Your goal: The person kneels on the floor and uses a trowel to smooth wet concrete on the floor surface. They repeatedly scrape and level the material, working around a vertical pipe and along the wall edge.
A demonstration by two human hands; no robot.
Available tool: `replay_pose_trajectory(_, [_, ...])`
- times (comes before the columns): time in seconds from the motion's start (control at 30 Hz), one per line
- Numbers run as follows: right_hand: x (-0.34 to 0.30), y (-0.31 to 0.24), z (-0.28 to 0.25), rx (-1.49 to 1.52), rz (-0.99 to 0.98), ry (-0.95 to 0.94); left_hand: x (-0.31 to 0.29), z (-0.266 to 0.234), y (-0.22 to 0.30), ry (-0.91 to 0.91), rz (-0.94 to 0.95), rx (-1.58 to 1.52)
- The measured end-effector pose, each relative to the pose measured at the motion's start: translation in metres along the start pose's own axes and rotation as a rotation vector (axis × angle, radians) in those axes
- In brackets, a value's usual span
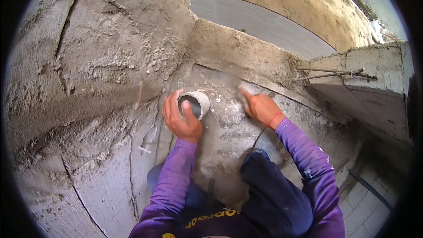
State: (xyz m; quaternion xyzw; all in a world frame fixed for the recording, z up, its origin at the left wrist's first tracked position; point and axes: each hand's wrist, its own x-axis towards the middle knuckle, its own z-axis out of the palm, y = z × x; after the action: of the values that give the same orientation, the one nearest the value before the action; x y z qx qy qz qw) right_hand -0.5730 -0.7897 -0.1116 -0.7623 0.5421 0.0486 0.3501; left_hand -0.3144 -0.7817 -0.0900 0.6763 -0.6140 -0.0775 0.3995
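Observation:
My left hand (178, 117) is curled against the near left side of a short round pipe (204, 103), its thumb over the open mouth. The pipe's pale rim is crusted and ragged, and its inside looks dark grey. To the right of it, my right hand (261, 107) is closed low over the rough floor. A pale, blurred shape shows at its fingers, too smeared to name. Broken grey rubble and pale crumbs (229, 111) lie between the pipe and my right hand.
A rough mortar wall (123, 48) rises on the left. Beyond the floor stands a low rough ledge (246, 46). Thin bars (337, 73) stick out by a block wall (374, 72) at right. My bent knees (273, 194) flank the near floor. A dark hose (370, 188) runs at lower right.

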Motion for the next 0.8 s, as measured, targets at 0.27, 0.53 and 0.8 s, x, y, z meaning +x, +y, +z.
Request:
replay_pose_trajectory(0.27, [-0.022,0.004,-0.017,-0.106,-0.077,-0.081,0.005,-0.007,-0.011,-0.017,0.015,0.039])
replay_pose_trajectory(0.53, [0.014,0.004,-0.001,0.047,0.000,-0.038,0.003,0.000,-0.004,-0.017,-0.015,-0.018])
replay_pose_trajectory(0.8, [-0.049,-0.004,-0.018,-0.081,0.000,-0.132,0.020,-0.017,0.002,-0.211,-0.082,0.189])
